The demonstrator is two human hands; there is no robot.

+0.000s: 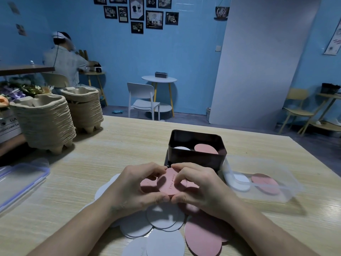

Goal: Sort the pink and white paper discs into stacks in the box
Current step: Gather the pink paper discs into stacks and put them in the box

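Both my left hand (132, 187) and my right hand (199, 189) grip a small stack of pink discs (169, 182), fingers around its rim, just in front of the dark box (195, 157). Inside the box lie a white disc stack (181, 148) at left and a pink disc stack (205, 149) at right. Loose white discs (162, 222) and loose pink discs (203, 237) are spread on the table under my wrists.
A clear plastic container (262, 183) holding a white and a pink disc lies right of the box. A clear lid (20, 180) lies at left. Two stacks of pulp trays (46, 124) stand at back left. A person sits far behind.
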